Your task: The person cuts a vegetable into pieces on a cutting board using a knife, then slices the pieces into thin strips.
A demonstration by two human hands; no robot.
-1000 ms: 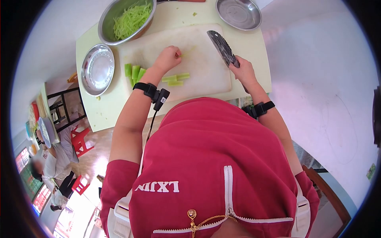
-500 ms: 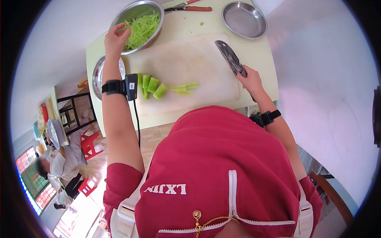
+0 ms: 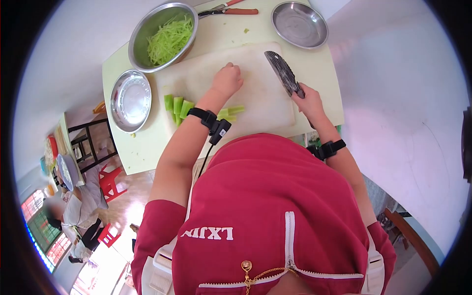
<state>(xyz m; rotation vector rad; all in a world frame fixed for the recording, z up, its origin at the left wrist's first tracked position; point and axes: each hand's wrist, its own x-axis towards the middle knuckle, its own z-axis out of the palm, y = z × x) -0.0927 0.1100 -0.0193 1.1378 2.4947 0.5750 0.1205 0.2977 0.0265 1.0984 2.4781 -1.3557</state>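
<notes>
My right hand (image 3: 309,102) grips a kitchen knife (image 3: 283,72) with a dark, patterned blade, held over the right edge of the white cutting board (image 3: 172,76). Above the board's middle is my left hand (image 3: 228,79), its fingers curled closed; whatever lies inside them is hidden. Several chunks of a green vegetable (image 3: 178,106) rest on the board's left part, partly behind my left forearm. Close to that wrist lie a few thinner green pieces (image 3: 231,113). A deep metal bowl (image 3: 139,46) at the back left holds pale green shreds (image 3: 169,40).
A shallow metal dish (image 3: 130,101) sits left of the board, and another metal dish (image 3: 300,24) at the back right. Orange-handled scissors or pliers (image 3: 241,11) lie at the table's back. A person (image 3: 78,211) is at the far left near a red stool (image 3: 112,183).
My left hand has left the bowl of shreds and moved right and nearer, over the board. My right hand with the knife has hardly moved.
</notes>
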